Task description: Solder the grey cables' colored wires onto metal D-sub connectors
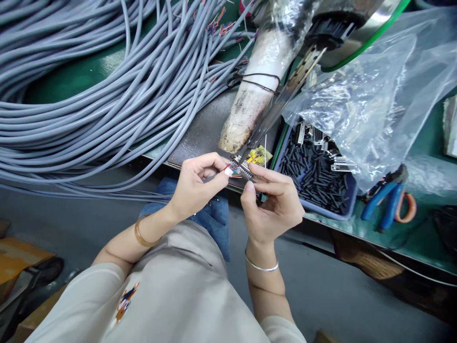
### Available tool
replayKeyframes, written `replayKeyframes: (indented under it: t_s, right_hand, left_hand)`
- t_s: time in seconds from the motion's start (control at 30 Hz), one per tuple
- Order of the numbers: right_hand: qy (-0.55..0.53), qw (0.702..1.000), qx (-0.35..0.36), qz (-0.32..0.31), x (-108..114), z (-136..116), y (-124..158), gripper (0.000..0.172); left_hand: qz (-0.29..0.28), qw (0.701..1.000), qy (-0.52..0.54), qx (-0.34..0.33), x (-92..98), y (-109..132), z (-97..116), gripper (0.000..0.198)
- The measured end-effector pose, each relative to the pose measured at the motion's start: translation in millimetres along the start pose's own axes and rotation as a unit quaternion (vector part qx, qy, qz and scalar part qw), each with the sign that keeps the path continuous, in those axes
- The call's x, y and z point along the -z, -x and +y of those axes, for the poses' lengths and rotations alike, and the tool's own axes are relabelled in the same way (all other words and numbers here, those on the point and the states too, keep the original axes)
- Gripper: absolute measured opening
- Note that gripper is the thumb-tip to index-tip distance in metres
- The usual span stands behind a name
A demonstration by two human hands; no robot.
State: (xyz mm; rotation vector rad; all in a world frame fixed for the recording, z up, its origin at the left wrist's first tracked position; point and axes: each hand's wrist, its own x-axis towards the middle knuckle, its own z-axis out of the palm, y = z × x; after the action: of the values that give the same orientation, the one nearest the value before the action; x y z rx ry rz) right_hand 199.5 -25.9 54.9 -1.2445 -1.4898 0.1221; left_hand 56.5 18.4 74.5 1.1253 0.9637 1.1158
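My left hand (200, 183) is closed in a pinch, thumb and index finger on thin coloured wires (235, 171). The wires lie against a small multi-pin metal connector (243, 166). At the connector's right end, my right hand (273, 202) is closed, with index finger and thumb gripping it; a small dark piece near the thumb is too small to name. Directly above the connector, a slotted metal shaft (294, 76) with a dark lower end points down. A yellow piece (260, 155) is just behind the connector.
Grey cables (107, 128) with stripped ends cover the bench's left. A white pipe (252, 90) slants down above the hands. At right are a blue tray (348, 209) of black tubes (310, 171) and connectors, a plastic bag (371, 95), and blue-handled pliers (391, 205) beside an orange handle.
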Motion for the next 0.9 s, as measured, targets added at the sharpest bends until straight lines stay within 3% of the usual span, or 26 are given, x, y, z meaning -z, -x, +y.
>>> replayKeyframes:
  t_s: [0.53,0.73,0.9]
  right_hand:
    - [0.070,0.994,0.082,0.003,5.1,4.4,1.8,0.018]
    - [-0.020,0.999,-0.027,-0.013,5.3,1.0,1.7,0.014]
    - [-0.007,1.000,0.000,-0.017,3.8,0.7,1.3,0.016]
  left_hand:
    - [-0.010,0.999,0.009,0.033,1.2,-0.5,2.0,0.015]
    - [-0.020,0.999,0.015,0.031,1.5,2.7,2.0,0.012]
    - [-0.003,1.000,-0.013,-0.011,-0.7,5.7,1.4,0.013]
